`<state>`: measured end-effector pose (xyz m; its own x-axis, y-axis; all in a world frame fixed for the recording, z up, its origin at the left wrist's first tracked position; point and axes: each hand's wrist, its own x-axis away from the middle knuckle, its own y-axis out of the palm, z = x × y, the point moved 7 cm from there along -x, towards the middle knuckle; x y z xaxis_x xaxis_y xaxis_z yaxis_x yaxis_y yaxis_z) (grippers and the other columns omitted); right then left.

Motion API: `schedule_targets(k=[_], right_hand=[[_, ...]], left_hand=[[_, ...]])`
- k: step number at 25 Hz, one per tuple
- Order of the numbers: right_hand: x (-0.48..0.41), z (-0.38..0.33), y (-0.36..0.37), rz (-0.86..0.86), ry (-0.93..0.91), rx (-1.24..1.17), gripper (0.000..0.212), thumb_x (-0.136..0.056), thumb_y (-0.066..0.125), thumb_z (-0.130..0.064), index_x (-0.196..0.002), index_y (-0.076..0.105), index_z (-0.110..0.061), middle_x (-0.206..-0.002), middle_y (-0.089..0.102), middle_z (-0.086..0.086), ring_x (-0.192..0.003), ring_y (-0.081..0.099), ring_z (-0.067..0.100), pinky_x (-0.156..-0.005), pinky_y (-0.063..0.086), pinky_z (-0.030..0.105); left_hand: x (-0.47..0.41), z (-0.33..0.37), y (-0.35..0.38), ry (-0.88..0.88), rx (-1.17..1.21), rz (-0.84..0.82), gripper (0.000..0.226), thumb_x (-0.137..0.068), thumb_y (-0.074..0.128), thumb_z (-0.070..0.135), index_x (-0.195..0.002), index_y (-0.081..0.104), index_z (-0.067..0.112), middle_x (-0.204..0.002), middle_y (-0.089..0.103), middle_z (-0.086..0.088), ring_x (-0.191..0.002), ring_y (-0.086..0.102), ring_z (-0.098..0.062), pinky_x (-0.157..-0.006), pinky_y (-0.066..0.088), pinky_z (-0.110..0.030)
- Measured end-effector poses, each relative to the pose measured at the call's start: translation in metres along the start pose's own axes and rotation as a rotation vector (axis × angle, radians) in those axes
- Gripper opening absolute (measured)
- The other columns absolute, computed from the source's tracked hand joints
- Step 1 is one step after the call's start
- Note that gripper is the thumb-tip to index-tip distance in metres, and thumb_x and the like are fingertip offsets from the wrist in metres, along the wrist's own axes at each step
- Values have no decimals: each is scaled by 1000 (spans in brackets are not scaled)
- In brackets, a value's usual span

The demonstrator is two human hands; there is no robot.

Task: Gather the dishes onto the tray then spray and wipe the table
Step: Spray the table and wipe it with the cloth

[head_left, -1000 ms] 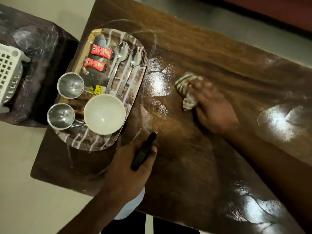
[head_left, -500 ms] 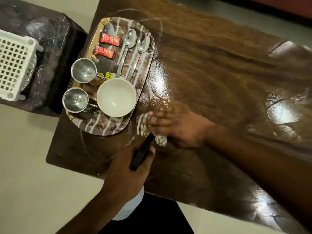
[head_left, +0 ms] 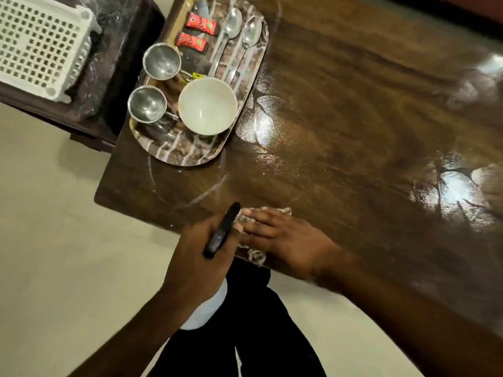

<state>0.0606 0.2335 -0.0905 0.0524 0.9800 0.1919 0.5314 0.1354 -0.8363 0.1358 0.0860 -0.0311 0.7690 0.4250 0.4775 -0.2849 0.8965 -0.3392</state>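
Two hands share the work. Our left hand (head_left: 201,257) is curled round the neck of the spray bottle (head_left: 221,231), held at the near edge of the table (head_left: 353,104). We judge this keeps it out of the cloth's path yet ready for another squirt.

Our right hand (head_left: 283,238) lies flat, fingers straight and close together. It presses the striped cloth (head_left: 255,255) onto the wood just beside the left hand, and a flat palm spreads the pressure.

The dishes sit on the tray (head_left: 190,156) at the far left corner: a white bowl (head_left: 207,106), two steel cups (head_left: 162,61), two spoons (head_left: 231,31) and two red sachets (head_left: 201,23). Grouping them there leaves the rest of the top free.

Wet streaks (head_left: 206,194) curve round the tray, so we judge the gathering done and the wiping under way. A white basket (head_left: 40,42) sits on the low stand (head_left: 122,36) beside the table.
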Motion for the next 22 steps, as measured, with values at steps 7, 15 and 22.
schedule_targets(k=[7, 15, 22], right_hand=[[39, 63, -32, 677, 1022, -249, 69, -92, 49, -13, -161, 48, -19, -174, 37, 4, -166, 20, 29, -133, 18, 53], [-35, -72, 38, 394, 460, -162, 60, -97, 66, -14, -156, 54, -21, -169, 44, 3, -163, 19, 21, -135, 14, 41], [139, -45, 61, 605, 1007, -301, 55, -106, 50, -20, -161, 49, -27, -174, 31, -15, -166, 19, 17, -130, 26, 57]], left_hand=[[36, -28, -8, -9, -11, -9, 46, -89, 59, 60, -86, 73, 16, -68, 71, -9, -63, 68, -31, -64, 58, -54], [49, -7, -22, 107, -17, 15, 21, -101, 66, 25, -83, 66, 35, -64, 70, 25, -63, 68, 6, -67, 47, -6], [38, 4, -69, 198, 29, 170, 26, -99, 63, 36, -90, 70, 13, -64, 67, -1, -58, 66, -12, -65, 50, -12]])
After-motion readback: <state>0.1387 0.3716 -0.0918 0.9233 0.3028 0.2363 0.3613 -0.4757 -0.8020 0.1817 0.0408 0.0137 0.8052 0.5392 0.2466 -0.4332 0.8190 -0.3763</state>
